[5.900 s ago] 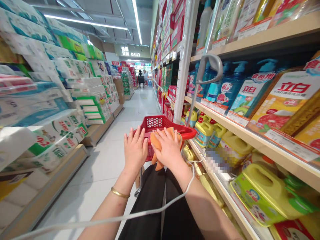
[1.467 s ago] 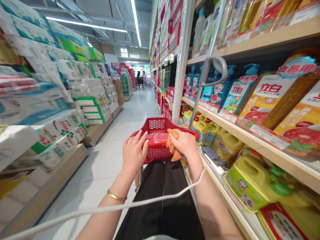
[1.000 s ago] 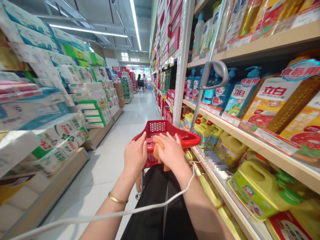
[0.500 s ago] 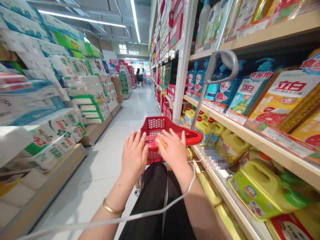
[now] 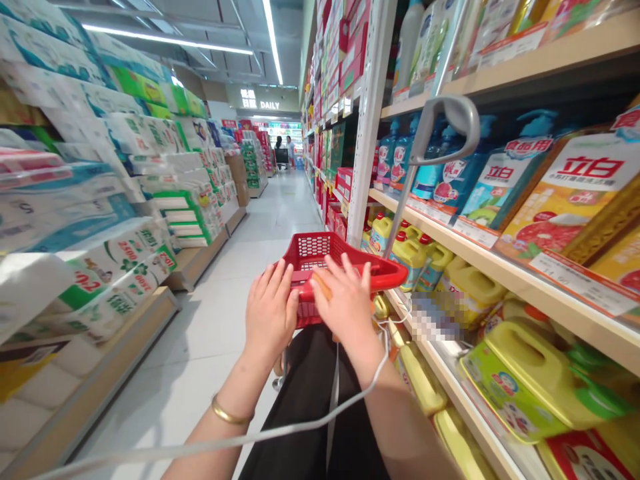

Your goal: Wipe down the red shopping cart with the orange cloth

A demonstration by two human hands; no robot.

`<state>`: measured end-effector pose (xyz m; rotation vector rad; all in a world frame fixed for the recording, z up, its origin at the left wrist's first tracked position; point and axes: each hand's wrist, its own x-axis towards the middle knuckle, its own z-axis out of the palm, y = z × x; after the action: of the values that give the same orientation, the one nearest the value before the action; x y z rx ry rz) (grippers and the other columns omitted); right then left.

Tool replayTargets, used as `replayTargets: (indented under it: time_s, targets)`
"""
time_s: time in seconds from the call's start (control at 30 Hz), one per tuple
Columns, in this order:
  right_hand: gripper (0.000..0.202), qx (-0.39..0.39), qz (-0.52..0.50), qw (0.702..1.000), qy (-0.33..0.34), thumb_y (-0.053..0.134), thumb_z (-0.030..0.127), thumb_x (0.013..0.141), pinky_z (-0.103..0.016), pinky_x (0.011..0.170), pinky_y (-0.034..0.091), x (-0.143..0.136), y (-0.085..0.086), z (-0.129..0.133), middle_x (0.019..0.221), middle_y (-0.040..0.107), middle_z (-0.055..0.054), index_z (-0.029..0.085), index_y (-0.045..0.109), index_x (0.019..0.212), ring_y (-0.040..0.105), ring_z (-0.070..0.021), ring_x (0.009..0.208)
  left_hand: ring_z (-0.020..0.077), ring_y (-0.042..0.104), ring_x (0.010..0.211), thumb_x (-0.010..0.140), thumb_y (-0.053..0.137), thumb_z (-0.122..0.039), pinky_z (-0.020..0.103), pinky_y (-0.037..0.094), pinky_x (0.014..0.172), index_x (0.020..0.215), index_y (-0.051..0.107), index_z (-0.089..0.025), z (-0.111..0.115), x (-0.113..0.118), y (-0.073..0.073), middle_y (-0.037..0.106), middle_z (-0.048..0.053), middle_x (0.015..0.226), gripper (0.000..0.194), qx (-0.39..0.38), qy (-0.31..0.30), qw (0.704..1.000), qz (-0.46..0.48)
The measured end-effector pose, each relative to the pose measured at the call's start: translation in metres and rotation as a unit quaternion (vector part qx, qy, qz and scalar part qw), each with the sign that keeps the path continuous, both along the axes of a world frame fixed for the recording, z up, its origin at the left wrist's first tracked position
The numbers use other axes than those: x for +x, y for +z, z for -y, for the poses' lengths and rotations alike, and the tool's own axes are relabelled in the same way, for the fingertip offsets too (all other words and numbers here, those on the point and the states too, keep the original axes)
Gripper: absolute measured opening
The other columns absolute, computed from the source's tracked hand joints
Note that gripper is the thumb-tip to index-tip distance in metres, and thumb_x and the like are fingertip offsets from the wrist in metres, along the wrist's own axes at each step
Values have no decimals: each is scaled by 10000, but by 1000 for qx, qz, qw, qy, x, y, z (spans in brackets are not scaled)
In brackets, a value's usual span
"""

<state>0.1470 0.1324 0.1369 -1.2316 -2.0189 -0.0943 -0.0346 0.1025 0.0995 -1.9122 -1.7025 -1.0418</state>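
A red plastic shopping cart basket [image 5: 314, 247] with a perforated wall stands right in front of my body. My left hand [image 5: 271, 303] lies palm down at the left end of its near red edge, fingers stretched out. To its right, my right hand [image 5: 345, 297] rests on the same edge with its fingers spread. A small orange-brown patch [image 5: 323, 287] shows beside my right thumb; I cannot tell whether it is a loose thing or part of the cart. My palms hide part of the edge beneath them.
Packs of tissue paper [image 5: 125, 267] are stacked on the left. Close on the right, shelves [image 5: 480, 233] carry pump bottles and yellow detergent jugs [image 5: 530, 380]. A grey handle on a metal pole [image 5: 445, 130] juts out there. A white cord [image 5: 280, 430] crosses my forearms. Two people are far down the aisle.
The view has shifted slightly, with the nearby shelf goods appearing a little farther right. Both hands stay at the cart's edge; the fingers of my right hand have moved slightly.
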Motion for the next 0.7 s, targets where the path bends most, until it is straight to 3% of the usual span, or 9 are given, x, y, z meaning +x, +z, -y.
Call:
replayTargets:
  time_s: [0.1, 0.17, 0.27, 0.37, 0.43, 0.5, 0.57, 0.63, 0.7]
  targets:
    - [381, -17, -61, 987, -148, 499, 465, 1084, -885, 1205, 19, 39, -5, -17, 1702, 442, -26, 360, 755, 1346, 236, -463, 1629, 333, 428, 1562, 1093, 374, -364, 563, 310, 1289, 1612, 495, -236, 0, 4, -1, 478, 79, 1676, 549, 9, 6, 1000, 7]
    - [410, -27, -80, 978, -193, 462, 456, 1092, -906, 1180, 35, 55, -8, -24, 1701, 442, -56, 327, 748, 1355, 233, -465, 1629, 335, 427, 1560, 1091, 386, -361, 566, 297, 1292, 1570, 551, -234, -1, 8, -2, 503, 80, 1659, 523, 21, 17, 1000, 16]
    - [467, -16, -66, 988, -142, 451, 497, 1092, -818, 1256, 33, 42, -9, -20, 1667, 492, -81, 287, 676, 1443, 288, -376, 1629, 335, 436, 1552, 1092, 388, -354, 568, 298, 1287, 1507, 616, -227, -3, 11, -2, 543, 87, 1629, 491, 34, 32, 999, 22]
    - [502, -2, -33, 998, -51, 472, 534, 1087, -675, 1334, -14, 13, -7, -7, 1605, 574, -58, 288, 623, 1497, 315, -293, 1628, 335, 443, 1548, 1093, 385, -356, 561, 321, 1273, 1521, 602, -232, -3, 9, -1, 546, 86, 1628, 496, 24, 28, 999, 10]
    - [554, -11, -24, 999, -19, 470, 533, 1089, -626, 1350, -26, 9, -6, -6, 1597, 584, -58, 284, 528, 1580, 350, -266, 1614, 337, 449, 1542, 1094, 382, -358, 558, 328, 1268, 1538, 583, -230, -2, 6, 0, 537, 86, 1635, 504, 16, 21, 1000, 0]
    - [703, -29, -39, 998, -49, 481, 546, 1077, -651, 1344, 12, 22, -6, -12, 1672, 484, -105, 238, 332, 1691, 324, -287, 1626, 337, 459, 1534, 1096, 383, -360, 553, 330, 1265, 1544, 575, -220, -1, 4, 0, 536, 93, 1635, 507, 14, 16, 1000, -5]
    - [850, -51, -72, 986, -141, 507, 577, 1052, -739, 1303, 62, 43, -9, -23, 1753, 297, -189, 164, 195, 1727, 211, -366, 1658, 335, 467, 1527, 1095, 394, -363, 550, 332, 1261, 1540, 578, -218, 0, 5, -1, 539, 98, 1632, 504, 17, 14, 1000, -3]
    - [820, -64, -92, 969, -220, 499, 573, 1054, -818, 1250, 75, 58, -11, -31, 1774, 194, -230, 130, 272, 1705, 119, -439, 1663, 336, 470, 1522, 1089, 413, -367, 551, 329, 1259, 1528, 593, -227, -1, 7, -2, 538, 97, 1633, 495, 25, 15, 1000, 5]
    - [648, -56, -81, 972, -215, 455, 515, 1085, -834, 1240, 40, 55, -11, -31, 1761, 273, -195, 169, 454, 1633, 155, -437, 1656, 336, 473, 1518, 1085, 422, -366, 551, 326, 1258, 1515, 609, -235, -2, 9, -3, 538, 94, 1634, 487, 32, 18, 999, 13]
